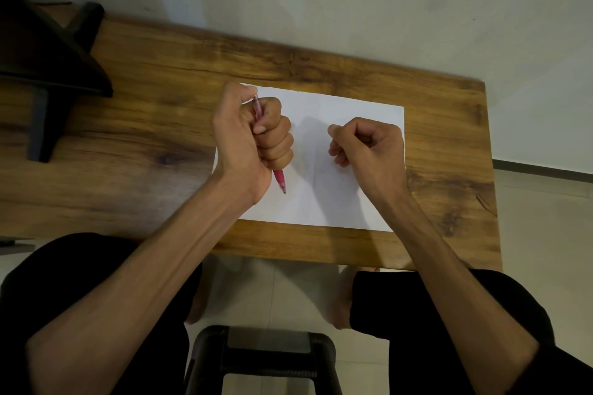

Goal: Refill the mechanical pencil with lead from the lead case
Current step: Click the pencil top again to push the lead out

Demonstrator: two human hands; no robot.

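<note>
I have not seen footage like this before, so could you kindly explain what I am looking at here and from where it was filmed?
There is no machine here: a person wears a wide-angle camera on the head, looking down at their own two bare hands. A wooden table carries a white sheet of paper. The left hand has a closed grip around a pink mechanical pencil, its tip pointing toward the person, just above the paper. The right hand is curled shut above the sheet; whether it holds anything, I cannot tell. No lead case is visible. Below are the person's knees and a dark stool.
</note>
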